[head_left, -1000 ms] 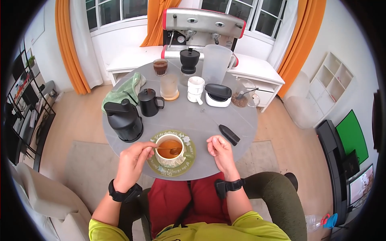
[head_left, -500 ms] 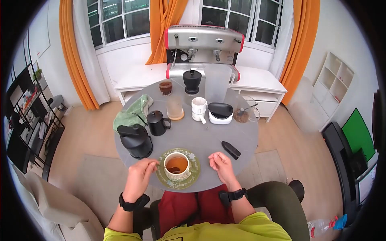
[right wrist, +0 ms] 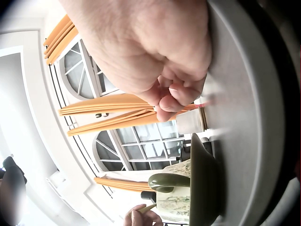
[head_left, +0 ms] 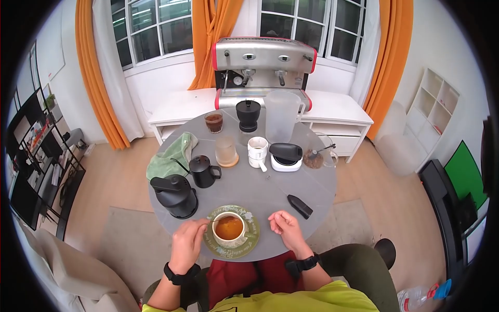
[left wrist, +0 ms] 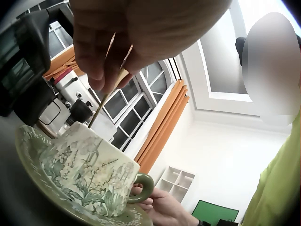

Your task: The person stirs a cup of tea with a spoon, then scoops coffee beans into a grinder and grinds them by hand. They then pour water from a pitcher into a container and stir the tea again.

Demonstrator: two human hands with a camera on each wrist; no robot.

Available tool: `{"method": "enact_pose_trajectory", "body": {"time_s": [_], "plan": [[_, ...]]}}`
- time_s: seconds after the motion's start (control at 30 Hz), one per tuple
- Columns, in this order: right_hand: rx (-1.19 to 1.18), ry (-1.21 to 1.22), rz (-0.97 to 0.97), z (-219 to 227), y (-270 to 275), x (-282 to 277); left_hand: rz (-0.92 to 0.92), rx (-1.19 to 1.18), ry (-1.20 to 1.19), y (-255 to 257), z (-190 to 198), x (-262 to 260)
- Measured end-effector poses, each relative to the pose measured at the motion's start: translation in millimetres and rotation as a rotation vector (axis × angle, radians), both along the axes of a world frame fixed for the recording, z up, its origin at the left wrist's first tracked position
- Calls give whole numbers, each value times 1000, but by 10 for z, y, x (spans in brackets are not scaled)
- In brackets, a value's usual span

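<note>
A floral cup (head_left: 230, 243) of amber-brown liquid stands on a green saucer (head_left: 252, 243) with lettering round its rim. At the cup's left side, my left hand (head_left: 187, 245) pinches the thin handle of a golden spoon (left wrist: 98, 112) between thumb and fingers. The spoon slants down over the rim, and its lower end is hidden inside the cup in the left wrist view. To the right of the saucer my right hand (head_left: 287, 230) rests by the table edge, fingers loosely curled and holding nothing. The green cup handle (right wrist: 169, 181) lies near this hand.
Beyond the right hand lies a black handheld frother (head_left: 300, 206). A black kettle (head_left: 175, 197), a small black pot (head_left: 204, 172) and a green cloth (head_left: 174, 156) stand at left. Farther back are a white ceramic cup (head_left: 257, 151), a scale (head_left: 286, 164), a grinder (head_left: 248, 115) and a pitcher (head_left: 280, 117).
The spoon has shifted within the cup; its bowl showed in the liquid before and is now less visible. The left hand keeps its pinch, the right hand stays put. The head view has tilted up.
</note>
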State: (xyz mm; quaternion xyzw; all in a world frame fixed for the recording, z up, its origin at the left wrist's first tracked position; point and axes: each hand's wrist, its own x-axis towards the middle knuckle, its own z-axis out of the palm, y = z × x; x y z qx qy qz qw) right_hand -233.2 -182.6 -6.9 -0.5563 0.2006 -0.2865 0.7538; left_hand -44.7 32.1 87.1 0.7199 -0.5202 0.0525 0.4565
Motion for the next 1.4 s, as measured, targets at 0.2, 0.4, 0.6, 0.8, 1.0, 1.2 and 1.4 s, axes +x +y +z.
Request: {"method": "enact_pose_trajectory", "body": {"time_s": [0.2, 0.4, 0.6, 0.8, 1.0, 1.2, 1.4], "plan": [[18, -5, 2, 23, 25, -12, 44, 32, 17, 102, 76, -73], [10, 6, -5, 27, 30, 2, -35, 4, 88, 41, 141, -104], [-3, 7, 13, 32, 26, 1, -42, -18, 168, -17, 129, -70], [-15, 26, -31, 6, 40, 21, -38, -60, 39, 44, 65, 60], [-44, 70, -70, 9, 61, 39, -59, -16, 219, 103, 74, 109], [-60, 50, -79, -10, 70, 29, -156, -18, 447, 52, -39, 72], [-98, 20, -91, 8, 87, 43, -151, -35, 378, 55, -45, 49]]}}
